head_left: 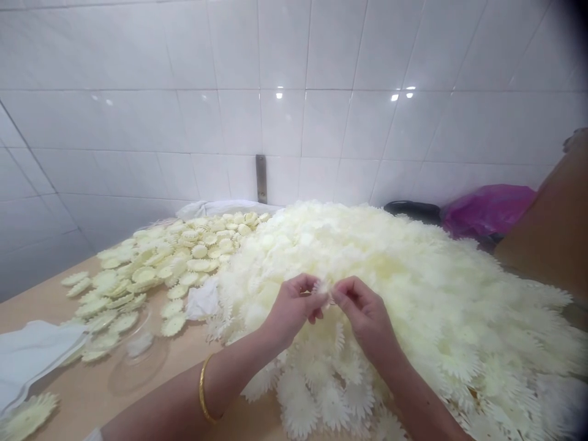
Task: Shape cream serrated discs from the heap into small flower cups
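A blurred fringed piece (324,286) is held in narrow grips by the left hand (291,309) and right hand (373,321); scalloped discs (144,275) are spread beside a larger fringed heap (413,275).

Blurred piece between fingertips (324,286), white sheet (34,355) cut off

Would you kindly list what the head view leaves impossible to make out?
- Held piece, between the left hand and right hand: blurred, partly hidden by fingers.
- Black thing: its lower part is hidden by the large pile.
- Brown shape: cut off by the right edge.
- White sheet: cut off by the left edge.
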